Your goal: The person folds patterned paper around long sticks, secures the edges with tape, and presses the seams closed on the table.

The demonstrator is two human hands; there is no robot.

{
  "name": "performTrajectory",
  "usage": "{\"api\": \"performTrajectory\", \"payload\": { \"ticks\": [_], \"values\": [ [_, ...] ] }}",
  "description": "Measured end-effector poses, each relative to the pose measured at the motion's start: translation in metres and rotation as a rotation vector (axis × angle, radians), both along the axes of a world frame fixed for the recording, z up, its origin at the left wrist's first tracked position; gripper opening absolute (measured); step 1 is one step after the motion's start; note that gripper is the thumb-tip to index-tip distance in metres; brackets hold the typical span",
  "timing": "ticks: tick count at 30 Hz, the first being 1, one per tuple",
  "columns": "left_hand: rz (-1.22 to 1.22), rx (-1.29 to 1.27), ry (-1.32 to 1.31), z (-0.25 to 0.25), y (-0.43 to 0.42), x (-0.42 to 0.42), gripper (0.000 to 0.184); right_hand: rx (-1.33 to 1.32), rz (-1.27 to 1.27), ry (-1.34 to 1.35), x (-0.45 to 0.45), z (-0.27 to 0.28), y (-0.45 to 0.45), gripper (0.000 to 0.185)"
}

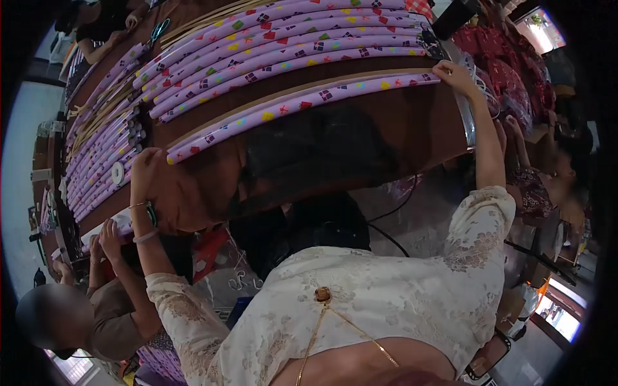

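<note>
A long lilac wrapping paper roll with a colourful gift print lies across the brown table in front of me. A thin brown strip runs along its far side. My right hand is closed at the roll's right end, with the fingertips on it. Beside the left end is my left hand, its fingers curled together; whether anything sits between them is hidden. Beyond the roll lie several similar lilac rolls, side by side.
More rolls are stacked at the left, with a white tape roll on them. Teal-handled scissors lie at the far left. A seated co-worker is at my left; another person is at the right. Dark film covers the table's near part.
</note>
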State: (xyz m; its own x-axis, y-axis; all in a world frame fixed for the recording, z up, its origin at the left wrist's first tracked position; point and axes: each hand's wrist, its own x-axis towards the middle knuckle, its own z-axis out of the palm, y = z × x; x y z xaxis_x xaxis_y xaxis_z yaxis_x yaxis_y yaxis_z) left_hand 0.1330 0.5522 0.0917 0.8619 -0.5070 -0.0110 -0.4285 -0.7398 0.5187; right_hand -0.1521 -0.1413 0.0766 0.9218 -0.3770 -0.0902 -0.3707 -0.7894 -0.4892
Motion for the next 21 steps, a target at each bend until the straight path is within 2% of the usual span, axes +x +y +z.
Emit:
{"api": "performTrajectory", "payload": {
  "ticks": [4,7,9,16,19,21],
  "values": [
    [-0.008,-0.028,0.018,-0.002,-0.003,-0.004,0.02,-0.018,-0.035,-0.036,0.0,-0.008,0.001,0.027],
    [0.043,-0.067,0.072,-0.004,-0.005,-0.013,0.02,0.049,0.033,-0.095,-0.003,-0.012,0.004,0.027],
    [0.034,-0.084,0.048,-0.009,-0.003,-0.017,0.02,0.037,-0.05,-0.093,-0.009,-0.014,0.008,0.024],
    [0.034,0.012,-0.085,-0.018,-0.005,-0.018,0.018,0.147,-0.016,-0.099,-0.012,-0.032,0.004,0.023],
    [-0.003,-0.046,-0.098,-0.023,-0.003,-0.017,0.016,0.136,0.012,-0.149,-0.011,-0.037,-0.001,0.022],
    [0.024,-0.129,-0.01,-0.024,-0.003,-0.02,0.014,0.224,0.002,-0.144,-0.012,-0.035,0.0,0.021]
  ]
}}
